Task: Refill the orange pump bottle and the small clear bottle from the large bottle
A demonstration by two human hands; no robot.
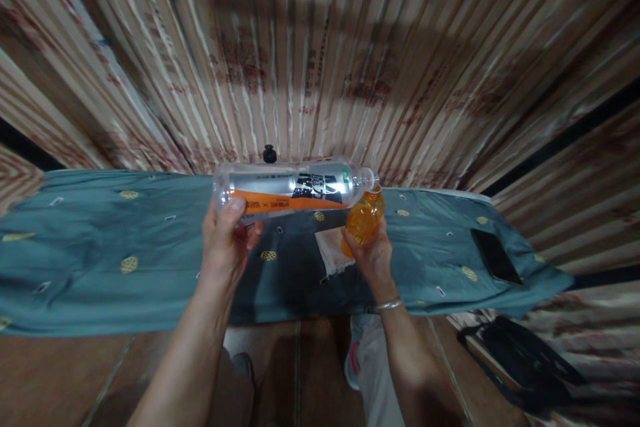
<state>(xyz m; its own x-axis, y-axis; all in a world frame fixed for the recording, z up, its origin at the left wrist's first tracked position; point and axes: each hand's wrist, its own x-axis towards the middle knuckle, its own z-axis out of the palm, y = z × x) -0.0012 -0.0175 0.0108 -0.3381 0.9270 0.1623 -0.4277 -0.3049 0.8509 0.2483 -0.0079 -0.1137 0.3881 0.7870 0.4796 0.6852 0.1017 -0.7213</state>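
My left hand (231, 233) is wrapped round the base end of a clear plastic bottle (287, 185) with a silver and orange label. The bottle lies nearly level in the air, its uncapped neck pointing right. At its mouth stands a small orange bottle (364, 219), slightly tilted, gripped by my right hand (374, 252). The two mouths meet or nearly meet; whether they touch I cannot tell. A folded white cloth or tissue (333, 250) lies below on the sheet, partly hidden by my right hand. Behind the clear bottle sits a black cap (269, 153).
A teal sheet (165, 240) with yellow pineapple prints covers the long narrow surface. A black phone (496, 256) lies at its right end. Striped, pleated curtains (310, 47) rise behind. On the tiled floor at lower right rests a black bag (530, 360).
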